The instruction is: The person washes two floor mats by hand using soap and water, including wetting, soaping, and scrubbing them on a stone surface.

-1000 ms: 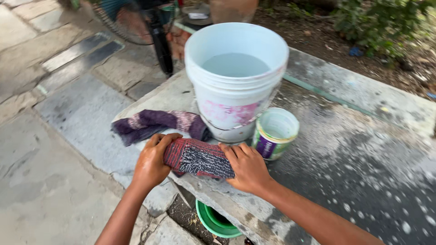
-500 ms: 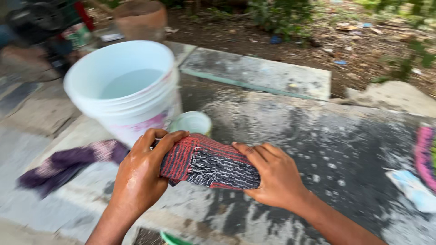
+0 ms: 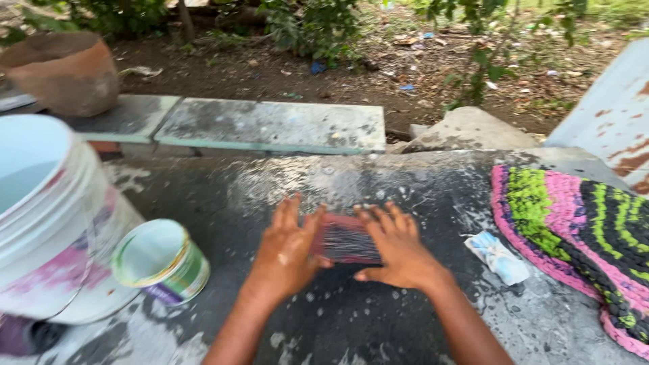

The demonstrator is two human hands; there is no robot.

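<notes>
Red-striped cloth point(image 3: 346, 241) now flat on wet slab point(image 3: 433, 203), moved right from white bucket point(image 3: 47, 223); left hand point(image 3: 287, 250), right hand point(image 3: 399, 247) spread, pressing.

Red, black-striped cloth point(image 3: 346, 240); white bucket point(image 3: 47, 223)

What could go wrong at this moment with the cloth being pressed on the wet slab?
Both hands, left hand and right hand, press the red striped cloth flat on the wet grey concrete slab; on that slick surface they might slip forward. The small open green-and-white can sits close to the left forearm and might get knocked.
</notes>
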